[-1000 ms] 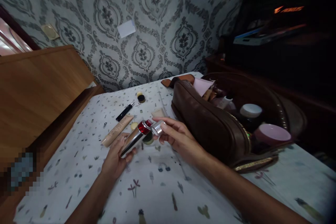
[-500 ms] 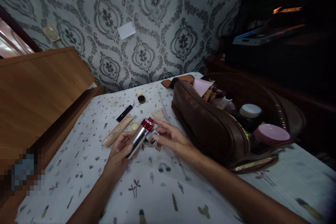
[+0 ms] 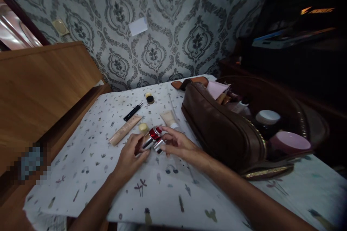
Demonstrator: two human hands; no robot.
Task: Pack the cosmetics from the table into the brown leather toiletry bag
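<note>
My left hand (image 3: 129,156) is wrapped around a silver cosmetic bottle (image 3: 148,140) with a shiny red collar and top. The bottle leans toward my right hand (image 3: 181,145), and its lower part is hidden by the left fingers. Between my right thumb and fingers is a small silver cap (image 3: 159,146), close beside the red collar. Left of the hands lie a beige tube (image 3: 125,130) and a slim black tube (image 3: 132,112). A small pale-yellow round item (image 3: 143,127) sits just behind the bottle, and a cream squeeze tube (image 3: 168,118) lies behind my right hand.
A brown leather bag (image 3: 214,126) stands open at the right, holding a white-lidded jar (image 3: 268,117), a pink-lidded container (image 3: 290,141) and other bottles. A small black-lidded pot (image 3: 150,99) is farther back on the patterned tablecloth (image 3: 89,151). A wooden panel (image 3: 46,75) borders the left.
The bottle has been lowered toward the tablecloth and tipped, so less of its silver body shows. My left hand has come round its side. The view has shifted slightly.
</note>
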